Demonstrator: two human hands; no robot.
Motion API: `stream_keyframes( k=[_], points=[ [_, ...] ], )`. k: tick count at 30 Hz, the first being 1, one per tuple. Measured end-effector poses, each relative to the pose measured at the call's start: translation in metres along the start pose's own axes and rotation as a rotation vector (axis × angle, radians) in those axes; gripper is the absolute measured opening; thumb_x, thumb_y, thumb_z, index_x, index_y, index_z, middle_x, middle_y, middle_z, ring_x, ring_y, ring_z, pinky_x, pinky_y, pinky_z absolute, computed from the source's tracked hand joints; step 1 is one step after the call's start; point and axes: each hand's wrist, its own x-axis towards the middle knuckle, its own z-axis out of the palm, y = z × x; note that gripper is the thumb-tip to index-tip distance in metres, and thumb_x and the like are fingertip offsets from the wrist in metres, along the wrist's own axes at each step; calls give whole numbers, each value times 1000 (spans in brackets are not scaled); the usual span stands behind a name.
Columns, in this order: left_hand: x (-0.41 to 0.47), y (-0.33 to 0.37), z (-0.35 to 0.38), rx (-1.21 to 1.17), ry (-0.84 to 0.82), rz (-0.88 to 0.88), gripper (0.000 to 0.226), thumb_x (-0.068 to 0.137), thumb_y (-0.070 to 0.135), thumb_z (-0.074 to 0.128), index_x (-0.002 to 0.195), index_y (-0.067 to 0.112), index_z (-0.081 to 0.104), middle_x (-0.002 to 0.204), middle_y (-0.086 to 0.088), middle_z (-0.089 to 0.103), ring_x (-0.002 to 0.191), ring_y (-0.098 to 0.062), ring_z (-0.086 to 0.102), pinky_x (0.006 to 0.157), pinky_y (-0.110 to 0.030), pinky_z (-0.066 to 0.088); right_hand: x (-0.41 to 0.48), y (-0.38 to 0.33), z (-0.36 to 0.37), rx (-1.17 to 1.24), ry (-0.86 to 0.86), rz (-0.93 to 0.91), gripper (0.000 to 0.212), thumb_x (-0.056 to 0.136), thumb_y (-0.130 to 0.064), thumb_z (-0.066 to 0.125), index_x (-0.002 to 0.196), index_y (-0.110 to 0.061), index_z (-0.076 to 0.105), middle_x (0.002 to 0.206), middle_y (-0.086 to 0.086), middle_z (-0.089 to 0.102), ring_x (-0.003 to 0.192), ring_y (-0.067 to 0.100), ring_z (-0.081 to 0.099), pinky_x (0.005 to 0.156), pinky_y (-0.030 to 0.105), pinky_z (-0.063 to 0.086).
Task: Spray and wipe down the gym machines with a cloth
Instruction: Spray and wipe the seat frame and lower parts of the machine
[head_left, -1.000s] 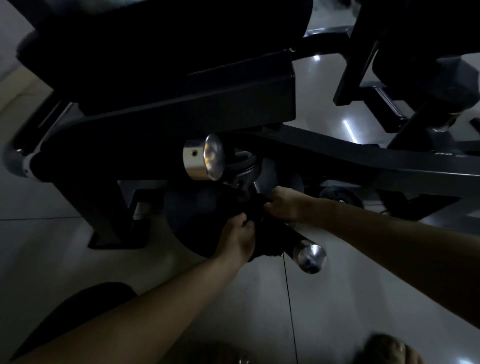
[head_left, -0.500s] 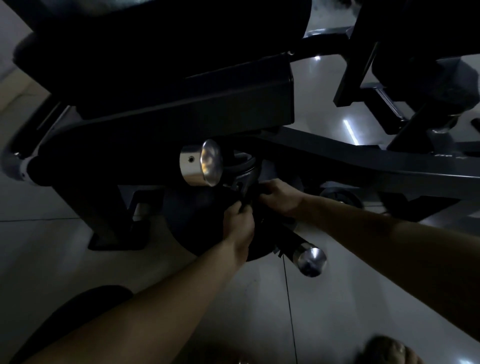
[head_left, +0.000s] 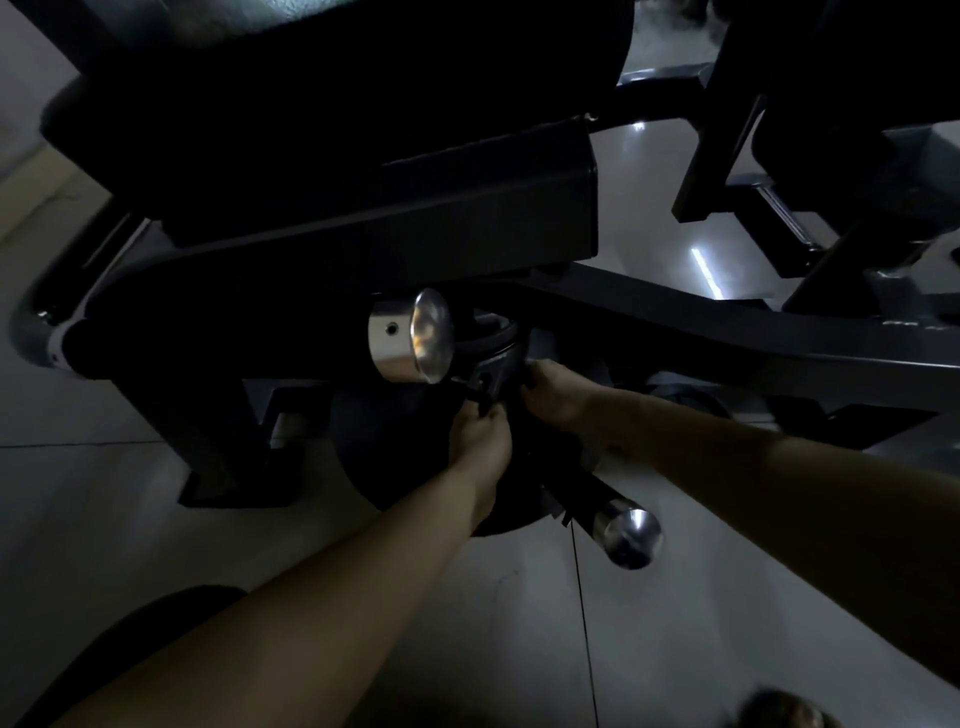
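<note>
The black gym machine (head_left: 363, 244) fills the upper half of the head view. A dark peg with a silver end cap (head_left: 628, 535) slants down from its frame. A dark cloth (head_left: 540, 462) is wrapped around the upper part of this peg, hard to make out in the dim light. My left hand (head_left: 480, 436) grips the cloth from the left side of the peg. My right hand (head_left: 556, 395) grips it from the right, slightly higher, near the joint where the peg meets the frame. No spray bottle is in view.
A second, thicker silver-capped peg (head_left: 415, 338) sticks out just left of and above my hands. A dark round weight plate (head_left: 395, 457) sits behind them. Another black machine (head_left: 831, 156) stands at the upper right. The glossy tiled floor (head_left: 727, 597) lies below.
Both hands have slid with the cloth up the peg, away from its silver cap and toward the frame joint. More of the lower peg is now bare.
</note>
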Motion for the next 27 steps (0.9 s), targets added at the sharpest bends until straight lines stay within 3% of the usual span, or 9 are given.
stream_keyframes(
  k=[3, 6, 8, 12, 15, 17, 20, 22, 27],
  points=[
    [-3, 11, -1, -38, 30, -9, 12, 105, 15, 47, 112, 13, 57, 95, -4, 63, 92, -22, 62, 89, -35, 50, 4, -1, -2, 10, 22, -16, 23, 97, -6, 46, 107, -5, 66, 103, 10, 65, 94, 24, 61, 75, 26, 42],
    [-8, -4, -2, -38, -12, -11, 21, 101, 10, 48, 114, 8, 64, 107, -18, 70, 98, -27, 68, 91, -39, 55, -6, 8, -3, -59, -27, -9, 22, 97, -8, 49, 83, -2, 65, 78, 6, 60, 75, 21, 58, 60, 22, 42],
    [-13, -16, -4, -39, -40, -41, 23, 92, 10, 54, 109, 7, 69, 110, -24, 71, 103, -35, 70, 93, -45, 56, -16, 17, -1, -39, -79, 29, 17, 95, -8, 53, 81, -6, 62, 73, 1, 58, 68, 17, 58, 52, 13, 41],
    [-24, -17, -5, 27, 52, -111, 30, 95, 12, 63, 123, 2, 67, 118, -11, 69, 108, -30, 67, 101, -45, 54, -29, 14, -9, -27, -181, 82, 11, 95, -4, 52, 90, -4, 61, 74, 4, 61, 62, 15, 61, 50, 19, 47],
    [-26, -8, -16, 168, 76, -100, 26, 91, 31, 72, 108, 11, 76, 109, -9, 75, 98, -29, 72, 91, -44, 59, -30, 2, -18, -72, -257, 229, 26, 100, -13, 48, 81, -2, 62, 71, 11, 63, 50, 20, 65, 41, 26, 48],
    [-24, 0, -22, 207, 50, -36, 32, 92, 36, 71, 114, 14, 75, 118, -6, 73, 106, -27, 70, 96, -43, 57, -27, -2, -15, -47, -183, 253, 25, 99, -17, 51, 78, -6, 58, 76, 10, 63, 60, 21, 67, 48, 27, 49],
    [-15, 6, -18, 161, 15, 2, 50, 93, 37, 66, 139, 19, 59, 138, -5, 62, 124, -28, 61, 107, -44, 49, -15, 0, -4, 41, 14, 124, 17, 92, -8, 52, 102, -6, 66, 107, 14, 70, 98, 27, 67, 76, 32, 52],
    [-11, -3, -9, 32, -29, -68, 54, 82, 41, 64, 133, 24, 62, 131, -7, 67, 115, -28, 65, 102, -48, 53, -15, -4, -3, 203, 28, 77, 25, 88, 4, 49, 103, 1, 69, 105, 19, 72, 92, 26, 68, 80, 37, 55],
    [-25, -16, -8, 133, -36, -15, 17, 97, 21, 61, 103, 10, 72, 102, -9, 73, 99, -29, 69, 94, -39, 56, -30, 2, -7, 174, -50, 85, 23, 87, 7, 48, 83, -7, 65, 75, 3, 63, 58, 7, 57, 47, 13, 42]
  ],
)
